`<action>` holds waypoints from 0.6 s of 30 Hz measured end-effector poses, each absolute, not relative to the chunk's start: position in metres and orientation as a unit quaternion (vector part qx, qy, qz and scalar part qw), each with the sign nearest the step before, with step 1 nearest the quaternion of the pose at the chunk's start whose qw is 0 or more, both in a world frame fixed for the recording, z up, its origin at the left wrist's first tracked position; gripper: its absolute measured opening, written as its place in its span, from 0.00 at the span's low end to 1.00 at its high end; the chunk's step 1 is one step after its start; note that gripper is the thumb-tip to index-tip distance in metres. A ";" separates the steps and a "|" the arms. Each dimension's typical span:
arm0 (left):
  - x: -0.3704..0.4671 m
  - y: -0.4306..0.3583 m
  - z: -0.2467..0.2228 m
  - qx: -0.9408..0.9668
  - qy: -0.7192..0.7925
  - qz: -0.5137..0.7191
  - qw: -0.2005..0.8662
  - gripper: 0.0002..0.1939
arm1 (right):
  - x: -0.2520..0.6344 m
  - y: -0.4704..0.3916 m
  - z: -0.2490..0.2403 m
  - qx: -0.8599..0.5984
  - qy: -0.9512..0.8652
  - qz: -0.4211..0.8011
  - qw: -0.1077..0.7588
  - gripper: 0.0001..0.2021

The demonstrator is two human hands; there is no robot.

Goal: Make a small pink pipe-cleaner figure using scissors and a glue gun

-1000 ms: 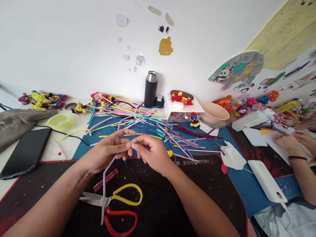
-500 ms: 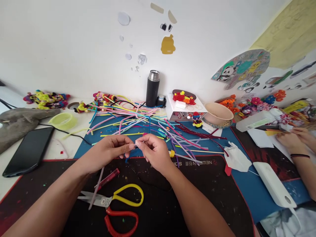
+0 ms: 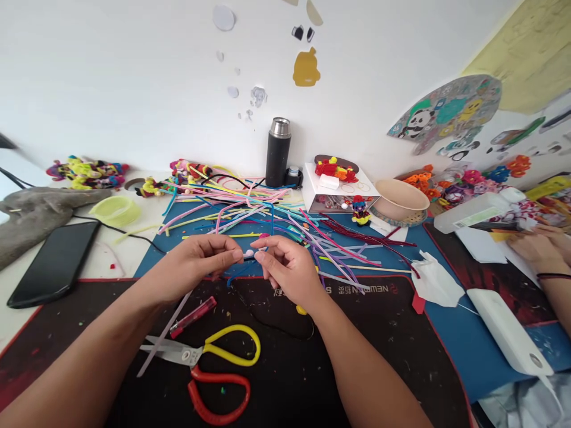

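Above the black mat, my left hand (image 3: pixel 207 258) pinches a pale lilac pipe cleaner (image 3: pixel 164 336) between thumb and forefinger; its long tail hangs below the hand across the scissors. A small whitish tip (image 3: pixel 248 253) shows at my left fingertips, above a short dark piece (image 3: pixel 250 258) spanning the gap between the hands. My right hand (image 3: pixel 288 267) has thumb and forefinger at the other end of that dark piece, whose kind I cannot make out. Yellow-and-red handled scissors (image 3: pixel 191 356) lie partly open below, beside a red transparent tool (image 3: pixel 193 318).
Many loose pipe cleaners (image 3: pixel 232 214) cover the blue surface behind my hands. A black thermos (image 3: pixel 278 154), a white box (image 3: pixel 341 190) and a beige bowl (image 3: pixel 401 202) stand by the wall. A phone (image 3: pixel 53 264) lies left. At right, another person's hands (image 3: pixel 533 249) are working.
My fingertips have drawn slightly apart, exposing the whitish tip and dark piece. The pale tail has shifted left over the scissors. The view has moved a little.
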State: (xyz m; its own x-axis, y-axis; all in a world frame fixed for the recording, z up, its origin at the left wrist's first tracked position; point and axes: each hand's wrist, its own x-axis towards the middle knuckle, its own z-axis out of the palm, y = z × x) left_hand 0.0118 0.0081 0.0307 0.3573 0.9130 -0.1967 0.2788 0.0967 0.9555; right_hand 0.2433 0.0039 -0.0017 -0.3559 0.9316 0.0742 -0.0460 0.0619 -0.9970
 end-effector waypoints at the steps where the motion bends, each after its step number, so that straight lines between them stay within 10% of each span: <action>1: 0.012 0.008 0.031 0.611 0.486 0.285 0.556 0.23 | 0.243 0.003 -0.002 -0.372 -0.593 0.575 0.423 0.13; 18: 0.013 0.006 0.034 0.644 0.480 0.264 0.533 0.22 | 0.240 0.003 -0.004 -0.361 -0.583 0.614 0.392 0.14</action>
